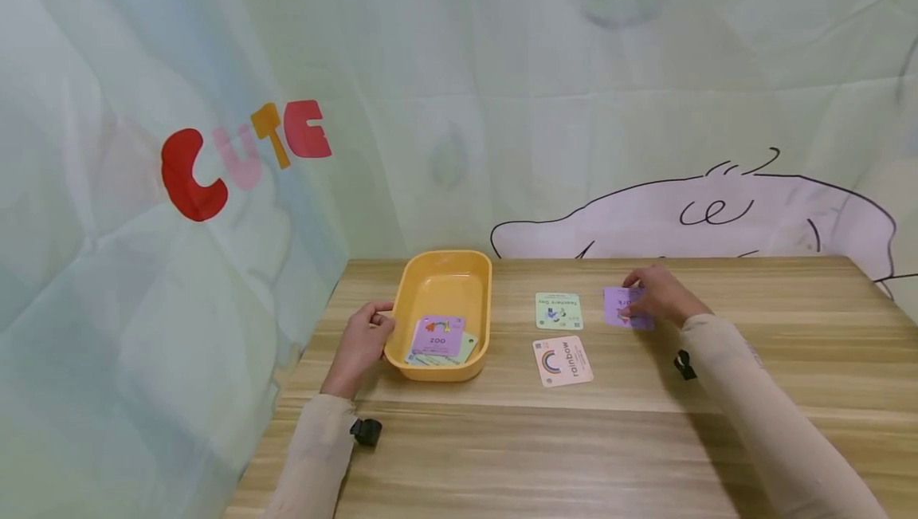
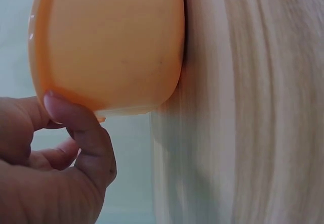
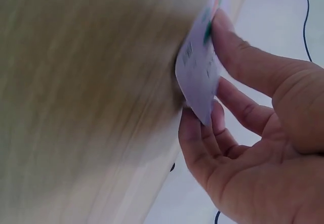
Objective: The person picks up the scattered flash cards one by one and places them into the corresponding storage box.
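Note:
In the head view, my left hand [image 1: 361, 347] holds the left rim of a yellow plastic tray [image 1: 406, 300]. The left wrist view shows thumb and curled fingers pinching the tray's edge. Inside the tray, a purple "zoo" card [image 1: 439, 337] lies over a few other cards at the near end. To the right, my right hand [image 1: 663, 296] grips a purple card [image 1: 615, 308], its printing partly hidden by the fingers. Seen from the right wrist, the card [image 3: 197, 72] is tilted, with the thumb on its face and fingers at its edge.
Between the hands, a green "Teachers Day" card [image 1: 559, 311] lies on the wooden table [image 1: 545, 455]. A pink "rainbow" card [image 1: 562, 361] lies just nearer. Behind the table hangs a printed cloth [image 1: 430, 64], which also runs along the left side.

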### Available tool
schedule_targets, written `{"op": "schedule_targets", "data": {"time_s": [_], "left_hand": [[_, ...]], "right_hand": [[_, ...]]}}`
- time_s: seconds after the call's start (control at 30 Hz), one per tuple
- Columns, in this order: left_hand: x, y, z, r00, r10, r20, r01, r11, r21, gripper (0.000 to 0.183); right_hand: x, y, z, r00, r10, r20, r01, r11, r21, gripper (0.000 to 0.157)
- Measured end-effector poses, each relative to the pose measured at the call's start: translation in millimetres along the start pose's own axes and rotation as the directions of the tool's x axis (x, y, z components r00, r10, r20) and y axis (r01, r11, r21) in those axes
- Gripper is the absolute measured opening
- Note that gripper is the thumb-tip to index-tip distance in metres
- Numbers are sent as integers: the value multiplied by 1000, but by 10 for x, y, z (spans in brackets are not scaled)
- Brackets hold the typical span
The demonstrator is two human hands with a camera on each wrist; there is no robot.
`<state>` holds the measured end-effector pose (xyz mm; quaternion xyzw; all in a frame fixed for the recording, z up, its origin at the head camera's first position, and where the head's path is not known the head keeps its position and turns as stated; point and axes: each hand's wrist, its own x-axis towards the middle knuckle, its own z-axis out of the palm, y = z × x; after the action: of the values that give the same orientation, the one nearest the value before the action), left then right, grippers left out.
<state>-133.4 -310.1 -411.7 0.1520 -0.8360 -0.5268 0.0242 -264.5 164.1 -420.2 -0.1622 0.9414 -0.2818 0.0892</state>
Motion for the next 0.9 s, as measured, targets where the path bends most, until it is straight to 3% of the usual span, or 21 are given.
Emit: {"op": "schedule_targets", "data": {"time_s": [0.2,0.47,0.9], "left_hand": [[18,-16,5,1000,30,3,-30,1000,6,38],[-9,-1,11,1000,9,5,-9,1000,0,37],[-4,-8,12,1000,5,0,-5,1000,7,36]], "right_hand": [[-20,70,-49,999,-24,26,24,1000,9,43],[-54,149,-47,996,23,81,-33,991,132,38],[-99,233,-91,999,-35,32,26,968,248,34]]}}
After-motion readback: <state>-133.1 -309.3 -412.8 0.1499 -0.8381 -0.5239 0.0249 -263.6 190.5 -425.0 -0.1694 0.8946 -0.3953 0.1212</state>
